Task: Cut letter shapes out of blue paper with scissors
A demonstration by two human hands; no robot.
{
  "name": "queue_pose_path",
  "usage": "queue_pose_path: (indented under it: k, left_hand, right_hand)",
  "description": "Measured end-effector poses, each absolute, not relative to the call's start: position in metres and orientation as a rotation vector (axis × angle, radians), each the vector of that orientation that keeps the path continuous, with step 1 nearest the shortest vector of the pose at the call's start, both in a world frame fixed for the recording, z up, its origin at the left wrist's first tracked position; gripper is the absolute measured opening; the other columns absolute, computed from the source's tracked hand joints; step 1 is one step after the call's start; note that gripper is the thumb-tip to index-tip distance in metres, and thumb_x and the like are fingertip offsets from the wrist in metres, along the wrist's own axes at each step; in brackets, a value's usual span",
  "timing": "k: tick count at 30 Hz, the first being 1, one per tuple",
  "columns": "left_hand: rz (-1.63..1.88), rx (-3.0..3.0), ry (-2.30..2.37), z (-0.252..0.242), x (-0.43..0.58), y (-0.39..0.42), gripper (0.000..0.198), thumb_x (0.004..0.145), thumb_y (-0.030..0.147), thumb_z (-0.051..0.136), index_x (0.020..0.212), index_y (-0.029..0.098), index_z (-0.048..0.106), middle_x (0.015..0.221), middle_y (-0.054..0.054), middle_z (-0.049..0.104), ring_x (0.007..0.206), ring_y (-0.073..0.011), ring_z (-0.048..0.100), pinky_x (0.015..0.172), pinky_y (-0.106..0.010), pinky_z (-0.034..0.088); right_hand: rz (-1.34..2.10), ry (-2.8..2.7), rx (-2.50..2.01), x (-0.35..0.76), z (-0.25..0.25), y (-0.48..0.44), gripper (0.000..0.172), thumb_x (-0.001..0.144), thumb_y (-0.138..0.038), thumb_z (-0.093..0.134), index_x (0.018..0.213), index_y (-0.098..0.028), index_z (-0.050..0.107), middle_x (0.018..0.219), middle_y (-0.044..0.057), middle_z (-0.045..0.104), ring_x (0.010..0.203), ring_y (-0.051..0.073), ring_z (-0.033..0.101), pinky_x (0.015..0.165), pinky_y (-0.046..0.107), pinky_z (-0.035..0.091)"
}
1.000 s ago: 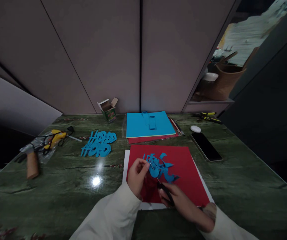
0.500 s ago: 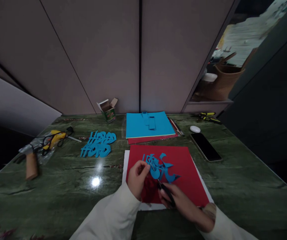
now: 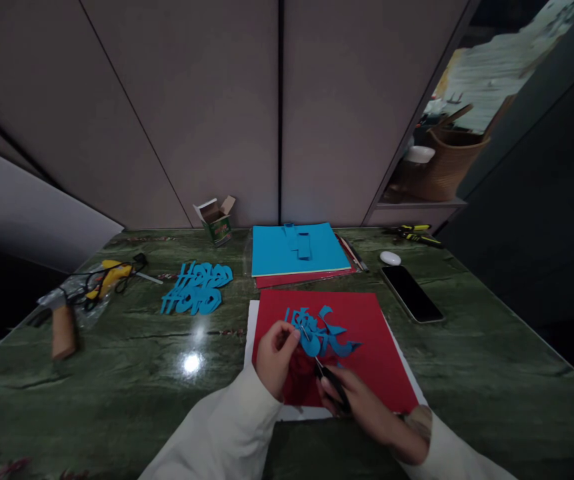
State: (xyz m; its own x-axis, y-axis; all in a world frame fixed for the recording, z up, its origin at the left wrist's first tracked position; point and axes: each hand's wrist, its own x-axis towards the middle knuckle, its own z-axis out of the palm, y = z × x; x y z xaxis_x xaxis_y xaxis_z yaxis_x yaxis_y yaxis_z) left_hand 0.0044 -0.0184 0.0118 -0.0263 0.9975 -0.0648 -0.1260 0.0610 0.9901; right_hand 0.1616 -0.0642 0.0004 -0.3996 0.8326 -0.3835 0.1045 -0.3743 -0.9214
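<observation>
My left hand pinches a small cut piece of blue paper between thumb and fingertips, above the red sheet. Black-handled scissors are gripped in my right hand, their blades pointing up at the lower edge of that blue piece. Curled blue paper offcuts lie just beyond, on the red sheet. A white sheet shows along its edges underneath. Where exactly the blades meet the paper is too small to tell.
Left of the sheets lie blue paper cutouts shaped like lettering. Behind is a stack of blue paper, beside an open small box. A phone, white case and pliers lie right; a yellow corded tool lies left.
The lower blue offcut has shifted slightly upward, and a small blue bit now shows beside my right hand. Both hands have hardly moved.
</observation>
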Motion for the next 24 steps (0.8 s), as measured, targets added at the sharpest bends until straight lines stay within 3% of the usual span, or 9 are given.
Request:
queue_pose_path:
  k: [24]
  left_hand:
    - [1.247, 1.041, 1.154, 0.0103, 0.0051, -0.0186, 0.019, 0.071, 0.034, 0.056, 0.067, 0.016, 0.051, 0.06, 0.003, 0.049, 0.058, -0.0103, 0.046, 0.056, -0.021, 0.036]
  right_hand:
    - [1.779, -1.33, -1.33, 0.1589, -0.0038, -0.0647, 0.036, 0.074, -0.052, 0.05, 0.066, -0.016, 0.051, 0.054, -0.003, 0.046, 0.051, 0.009, 0.04, 0.051, 0.021, 0.034]
